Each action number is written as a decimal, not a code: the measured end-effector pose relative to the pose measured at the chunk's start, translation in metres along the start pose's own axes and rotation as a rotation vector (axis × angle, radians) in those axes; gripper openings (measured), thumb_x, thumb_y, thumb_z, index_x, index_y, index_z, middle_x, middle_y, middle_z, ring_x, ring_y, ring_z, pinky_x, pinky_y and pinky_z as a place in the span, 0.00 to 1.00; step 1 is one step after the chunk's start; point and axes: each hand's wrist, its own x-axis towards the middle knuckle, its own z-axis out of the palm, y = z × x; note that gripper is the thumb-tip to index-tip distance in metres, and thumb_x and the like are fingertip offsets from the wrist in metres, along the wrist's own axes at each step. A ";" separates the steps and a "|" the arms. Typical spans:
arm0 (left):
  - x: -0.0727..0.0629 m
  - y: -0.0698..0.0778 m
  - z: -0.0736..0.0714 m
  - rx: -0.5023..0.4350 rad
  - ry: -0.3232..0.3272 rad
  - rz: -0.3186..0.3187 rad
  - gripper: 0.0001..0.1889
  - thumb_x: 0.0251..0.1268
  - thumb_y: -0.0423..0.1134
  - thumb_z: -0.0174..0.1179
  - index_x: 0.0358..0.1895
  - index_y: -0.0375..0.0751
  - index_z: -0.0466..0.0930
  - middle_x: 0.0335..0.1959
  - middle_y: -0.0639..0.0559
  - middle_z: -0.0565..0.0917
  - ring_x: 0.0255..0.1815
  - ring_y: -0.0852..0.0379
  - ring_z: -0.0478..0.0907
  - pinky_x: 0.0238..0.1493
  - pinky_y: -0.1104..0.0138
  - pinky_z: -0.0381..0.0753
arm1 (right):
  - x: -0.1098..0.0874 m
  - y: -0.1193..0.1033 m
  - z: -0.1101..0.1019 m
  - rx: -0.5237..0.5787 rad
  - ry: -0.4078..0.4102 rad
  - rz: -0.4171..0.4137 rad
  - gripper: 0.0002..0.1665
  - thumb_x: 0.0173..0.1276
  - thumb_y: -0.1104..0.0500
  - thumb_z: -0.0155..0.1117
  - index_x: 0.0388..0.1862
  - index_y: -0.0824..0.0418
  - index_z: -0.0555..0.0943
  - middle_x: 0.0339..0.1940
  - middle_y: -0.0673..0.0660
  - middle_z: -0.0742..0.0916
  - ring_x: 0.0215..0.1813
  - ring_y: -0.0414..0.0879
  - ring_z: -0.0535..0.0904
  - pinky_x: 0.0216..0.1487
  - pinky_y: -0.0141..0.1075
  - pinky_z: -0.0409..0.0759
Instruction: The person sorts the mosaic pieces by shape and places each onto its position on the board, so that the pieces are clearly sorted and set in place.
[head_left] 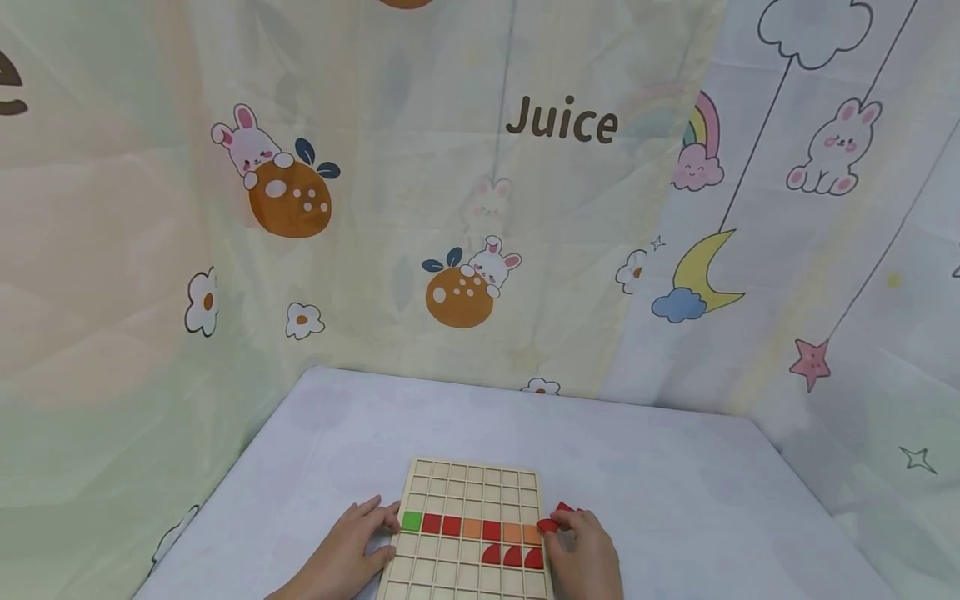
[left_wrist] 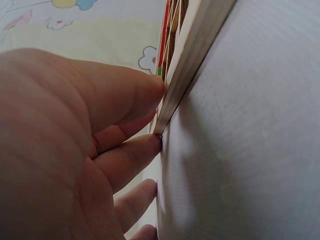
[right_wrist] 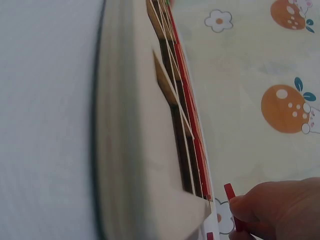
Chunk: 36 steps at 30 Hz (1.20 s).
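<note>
A light wooden grid board (head_left: 442, 571) lies on the table with a row of coloured square tiles across it: a green tile (head_left: 412, 522) at the left end, then red and orange ones. Below that row, at the right, sit three red quarter-round tiles (head_left: 513, 556). My left hand (head_left: 341, 546) rests at the board's left edge, fingers spread, with thumb and fingertips touching its side in the left wrist view. Beside the right edge, my right hand (head_left: 587, 554) pinches a red tile (right_wrist: 233, 200) between thumb and finger, held at the right end of the coloured row.
More red tiles (head_left: 564, 507) lie just right of the board, partly hidden behind the right hand. A pale cloth covers the table (head_left: 360, 442). Printed curtains (head_left: 375, 275) with rabbits and oranges hang along its back and sides.
</note>
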 end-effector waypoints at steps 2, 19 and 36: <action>0.000 0.001 0.000 -0.001 -0.001 -0.002 0.11 0.59 0.38 0.68 0.36 0.54 0.73 0.67 0.42 0.74 0.71 0.29 0.58 0.69 0.33 0.48 | -0.001 -0.001 0.001 0.017 -0.017 -0.024 0.12 0.54 0.59 0.76 0.38 0.58 0.86 0.34 0.48 0.82 0.39 0.46 0.79 0.40 0.43 0.79; 0.000 0.000 0.000 -0.005 -0.003 0.000 0.11 0.59 0.37 0.68 0.36 0.54 0.73 0.67 0.42 0.74 0.71 0.28 0.59 0.69 0.33 0.49 | -0.014 -0.018 0.007 0.031 -0.139 -0.216 0.12 0.58 0.59 0.74 0.42 0.54 0.85 0.37 0.43 0.80 0.39 0.40 0.78 0.42 0.38 0.82; 0.000 0.002 0.000 -0.007 -0.002 -0.038 0.11 0.59 0.37 0.67 0.36 0.55 0.74 0.67 0.44 0.74 0.72 0.30 0.57 0.71 0.35 0.48 | -0.023 -0.037 0.018 0.060 -0.197 -0.327 0.10 0.56 0.58 0.75 0.39 0.53 0.87 0.36 0.42 0.81 0.38 0.40 0.77 0.38 0.36 0.79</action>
